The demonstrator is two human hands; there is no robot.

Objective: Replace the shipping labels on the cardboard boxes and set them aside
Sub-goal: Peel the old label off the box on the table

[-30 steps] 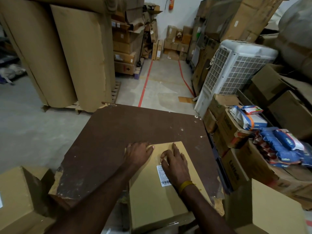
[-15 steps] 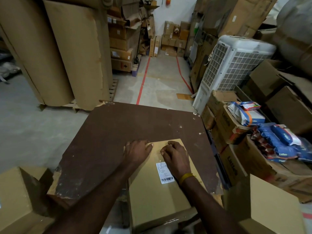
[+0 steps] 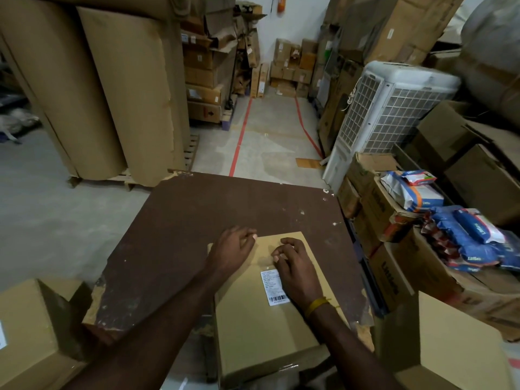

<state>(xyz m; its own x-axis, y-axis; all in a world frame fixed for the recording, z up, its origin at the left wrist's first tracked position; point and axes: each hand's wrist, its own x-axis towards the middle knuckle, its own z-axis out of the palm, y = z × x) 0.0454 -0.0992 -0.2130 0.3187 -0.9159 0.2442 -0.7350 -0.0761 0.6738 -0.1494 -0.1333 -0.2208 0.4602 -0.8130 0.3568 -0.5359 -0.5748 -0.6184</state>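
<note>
A flat cardboard box lies on the near part of a worn brown table, its near end past the table's edge. A white shipping label with a barcode is stuck on its top, right of the middle. My left hand sits on the box's far left corner with its fingers curled over the edge. My right hand rests on the box top just right of the label, its fingers curled under and its edge covering the label's right side.
A plain carton stands at the lower left and another at the lower right. Right of the table are stacked cartons with blue packs and a white air cooler. Tall cardboard rolls stand at the back left.
My right hand went from lying flat over the label to curled fingers, and slid right so more of the label shows. My left hand stayed on the far left corner.
</note>
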